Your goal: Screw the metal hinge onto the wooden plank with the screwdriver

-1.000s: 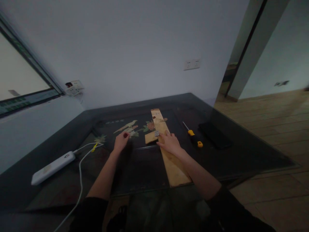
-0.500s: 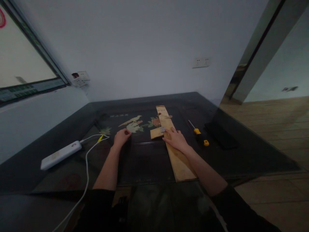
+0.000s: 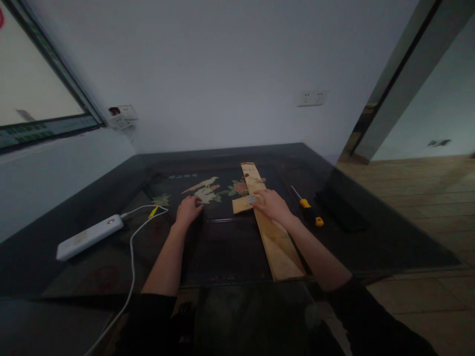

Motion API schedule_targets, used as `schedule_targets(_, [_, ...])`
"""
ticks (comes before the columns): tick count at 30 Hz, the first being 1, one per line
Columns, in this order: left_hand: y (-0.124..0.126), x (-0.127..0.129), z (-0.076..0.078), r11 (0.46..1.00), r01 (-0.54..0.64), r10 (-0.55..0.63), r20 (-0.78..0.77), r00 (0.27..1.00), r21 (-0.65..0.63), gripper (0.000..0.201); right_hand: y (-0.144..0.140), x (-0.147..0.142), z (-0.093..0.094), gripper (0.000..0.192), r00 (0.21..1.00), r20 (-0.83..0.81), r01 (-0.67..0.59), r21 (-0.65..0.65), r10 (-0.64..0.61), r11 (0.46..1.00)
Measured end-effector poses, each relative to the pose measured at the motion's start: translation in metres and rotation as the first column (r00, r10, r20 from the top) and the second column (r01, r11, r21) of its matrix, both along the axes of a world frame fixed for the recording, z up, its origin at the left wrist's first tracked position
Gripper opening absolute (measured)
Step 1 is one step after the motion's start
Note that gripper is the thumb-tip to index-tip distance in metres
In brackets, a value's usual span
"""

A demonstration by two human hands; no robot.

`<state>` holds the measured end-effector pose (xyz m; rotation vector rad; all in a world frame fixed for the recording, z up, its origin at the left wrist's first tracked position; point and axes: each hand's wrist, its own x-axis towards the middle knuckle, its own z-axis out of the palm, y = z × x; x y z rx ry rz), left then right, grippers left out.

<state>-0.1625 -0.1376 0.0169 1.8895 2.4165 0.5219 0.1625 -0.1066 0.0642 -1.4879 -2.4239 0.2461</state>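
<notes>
Near the middle of the frame the right hand (image 3: 272,205) lies flat, fingers spread, on a long wooden board (image 3: 273,232) that runs from the centre down toward the near edge of the dark table (image 3: 92,267); it presses rather than grips. Just left of its fingertips a small metal bracket (image 3: 252,200) sits where a short wooden piece (image 3: 242,204) butts against the board. The left hand (image 3: 188,209), left of centre, is loosely curled on the tabletop; whether it pinches anything cannot be told. Between the hands the dark surface lies bare. To the right of the board, just apart, lies a yellow-handled screwdriver (image 3: 308,207), then a black flat object (image 3: 339,207) near the table's right edge. At lower left a white power strip (image 3: 89,236) trails a white cable (image 3: 129,267) toward the bottom edge.
</notes>
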Motion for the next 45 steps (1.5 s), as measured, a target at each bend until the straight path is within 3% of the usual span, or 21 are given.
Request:
schedule_targets(5, [-0.001, 0.020, 0.008, 0.985, 0.046, -0.052, 0.031, 0.998, 0.165, 0.024, 0.013, -0.024, 0.008, 0.024, 0.992, 0.086, -0.097, 0.027, 0.094, 0.995])
schedule_targets(9, [0.007, 0.058, 0.011, 0.909, 0.316, -0.372, 0.188, 0.909, 0.272, 0.028, 0.023, -0.038, -0.005, 0.031, 0.969, 0.208, -0.158, 0.099, 0.134, 0.982])
schedule_targets(12, [0.016, 0.094, 0.007, 0.832, 0.510, -0.549, 0.194, 0.813, 0.216, 0.050, 0.028, -0.039, -0.012, 0.038, 0.960, 0.243, -0.171, 0.131, 0.136, 0.977])
schedule_targets(14, [0.023, 0.116, 0.002, 0.837, 0.534, -0.546, 0.184, 0.817, 0.118, 0.069, 0.032, -0.036, -0.013, 0.037, 0.957, 0.248, -0.190, 0.133, 0.152, 0.973])
schedule_targets(17, [0.029, 0.136, -0.008, 0.865, 0.500, -0.500, 0.167, 0.850, 0.045, 0.070, 0.037, -0.029, -0.011, 0.032, 0.935, 0.241, -0.290, 0.101, 0.260, 0.952])
schedule_targets(21, [0.031, 0.136, -0.021, 0.871, 0.486, -0.491, 0.132, 0.861, 0.066, 0.072, 0.042, -0.022, -0.009, 0.029, 0.910, 0.231, -0.368, 0.073, 0.343, 0.927])
schedule_targets(32, [0.036, 0.127, -0.038, 0.814, 0.556, -0.569, 0.043, 0.821, 0.169, 0.056, 0.036, -0.015, -0.014, 0.024, 0.945, 0.158, -0.300, 0.076, 0.286, 0.951])
schedule_targets(37, [0.039, 0.122, -0.040, 0.781, 0.583, -0.607, 0.056, 0.793, 0.223, 0.055, 0.036, -0.012, -0.014, 0.032, 0.949, 0.153, -0.291, 0.091, 0.276, 0.952])
schedule_targets(45, [0.041, 0.120, -0.040, 0.773, 0.585, -0.619, 0.091, 0.780, 0.246, 0.052, 0.035, -0.012, -0.014, 0.034, 0.931, 0.206, -0.327, 0.114, 0.300, 0.938])
